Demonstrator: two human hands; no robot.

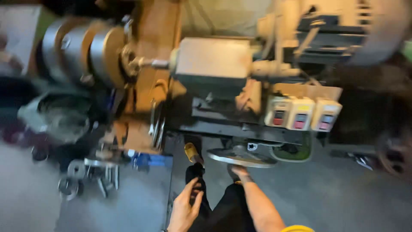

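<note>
The view is blurred by motion. My right hand (237, 172) reaches up to a flat grey handwheel (253, 160) at the front of a lathe-like machine (214, 60), and its fingers curl at the wheel's near rim. My left hand (185, 208) is lower and to the left, with its fingers apart, lying against my dark trouser leg (227, 210). Just beyond its fingertips a yellow-tipped handle (191, 151) sticks out above a black part. That hand holds nothing.
A large round metal chuck (92, 51) sits at the machine's left end. Three pale switch boxes (302, 114) with red buttons hang at the right. Wrenches (156, 124) hang on the front. Loose metal parts (86, 176) lie on the grey floor at left.
</note>
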